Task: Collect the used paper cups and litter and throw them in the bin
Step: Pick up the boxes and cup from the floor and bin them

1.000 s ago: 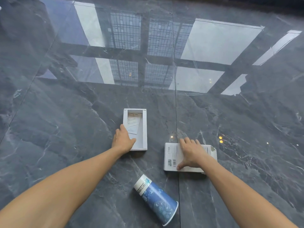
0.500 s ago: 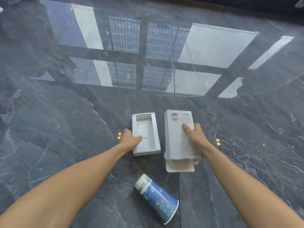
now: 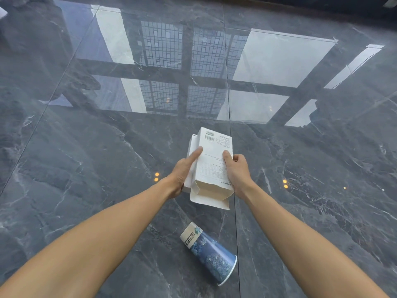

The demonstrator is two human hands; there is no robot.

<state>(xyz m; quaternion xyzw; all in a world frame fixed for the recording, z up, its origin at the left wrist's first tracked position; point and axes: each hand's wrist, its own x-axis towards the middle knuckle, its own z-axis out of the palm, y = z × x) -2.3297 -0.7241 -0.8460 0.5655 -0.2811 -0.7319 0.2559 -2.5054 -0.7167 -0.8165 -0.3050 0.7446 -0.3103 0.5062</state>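
A white printed carton (image 3: 213, 162) with an open flap at its near end is held above the floor between both hands. My right hand (image 3: 236, 173) grips its right side. My left hand (image 3: 182, 171) holds a white box tray (image 3: 192, 147) pressed against the carton's left side, mostly hidden behind it, with the forefinger laid on the carton. A blue patterned paper cup (image 3: 211, 253) lies on its side on the floor below my hands, its mouth toward the lower right. No bin is in view.
The floor (image 3: 86, 179) is glossy dark grey marble tile, with grout lines and bright window reflections (image 3: 279, 59) across the far half. Small lamp reflections dot the floor beside my hands.
Both hands lifted the carton and the tray off the floor and brought them together; the tray now sits behind the carton's left side. The cup has not moved.
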